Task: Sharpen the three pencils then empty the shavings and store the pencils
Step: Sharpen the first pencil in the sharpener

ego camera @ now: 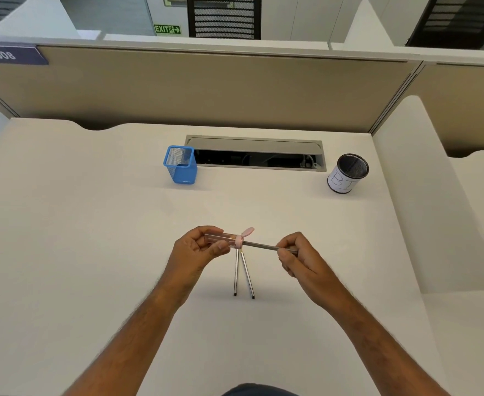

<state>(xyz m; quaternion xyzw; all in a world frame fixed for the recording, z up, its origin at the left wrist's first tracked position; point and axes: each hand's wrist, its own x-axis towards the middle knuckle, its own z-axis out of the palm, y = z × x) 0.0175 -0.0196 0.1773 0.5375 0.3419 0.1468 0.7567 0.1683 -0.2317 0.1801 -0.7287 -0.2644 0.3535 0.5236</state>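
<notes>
**Both hands gripped: sharpener in the left, pencil in the right**

Gripping the pink, clear-bodied sharpener, the left hand had its fingers curled round the barrel and its thumb laid along the near side. That grip held the sharpener level above the tabletop, with its small pink lid flipped up at the right end. The right hand pinched the back end of a grey pencil between thumb and fingertips, so its grip was closed on the pencil. The pencil's front end sat in the sharpener's mouth, the shaft running right and slightly nearer.

Two more pencils lay flat on the tabletop just below the hands, their far ends close together under the sharpener and their near ends spread apart in a narrow V.

Farther back, a blue mesh holder stood left of centre, just beside an open cable tray set into the tabletop. A round mesh cup with a white paper label stood to the far right, well apart from the holder.
</notes>
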